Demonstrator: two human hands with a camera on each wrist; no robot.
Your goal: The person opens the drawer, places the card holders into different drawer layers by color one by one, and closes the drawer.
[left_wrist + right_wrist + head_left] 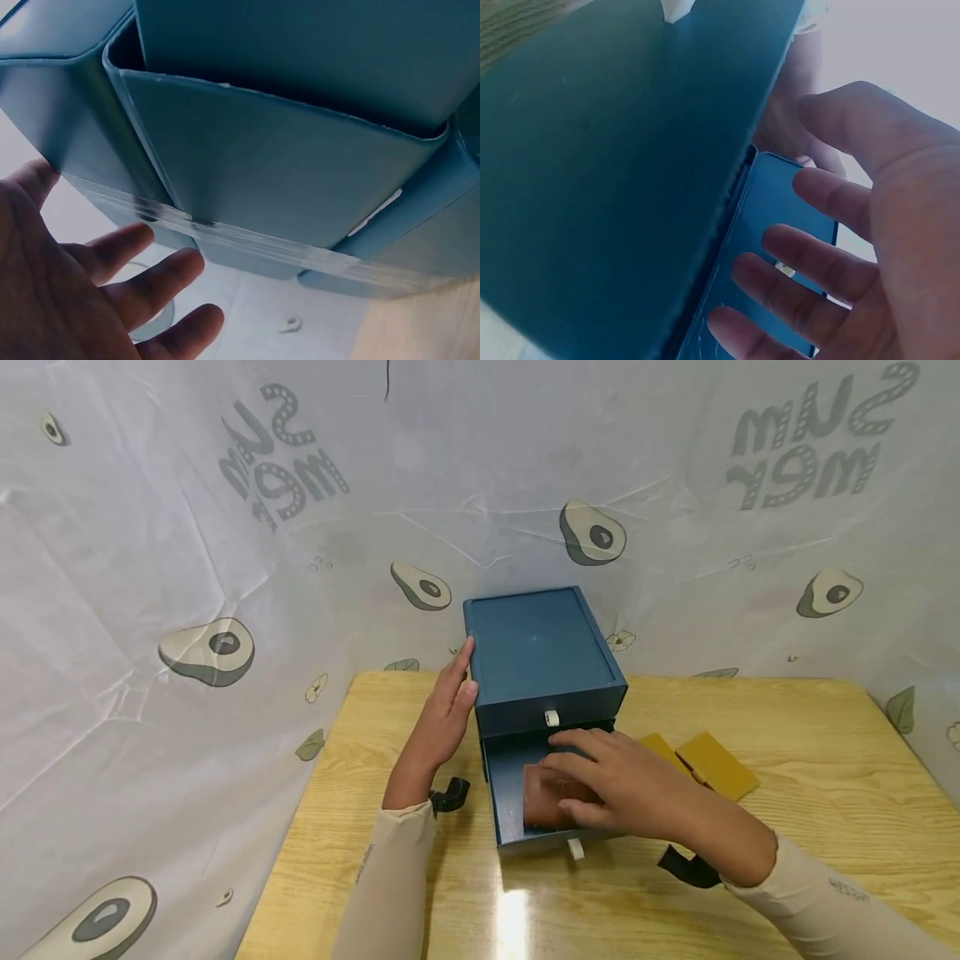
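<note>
A blue two-drawer box stands on the table with its lower drawer pulled out. Inside that drawer lies a flat brown leather-like wallet or cover, partly hidden by my right hand. That hand hovers over the drawer with fingers spread and slightly bent; the right wrist view shows nothing between its fingers, beside the drawer front. My left hand rests along the box's left side, fingers straight. In the left wrist view its fingers reach beside the box's blue wall, which has clear tape along it.
A yellow folded piece, spread flat, lies on the wooden table to the right of the box. White tabs mark the drawer fronts. Behind the table hangs a pale avocado-print sheet.
</note>
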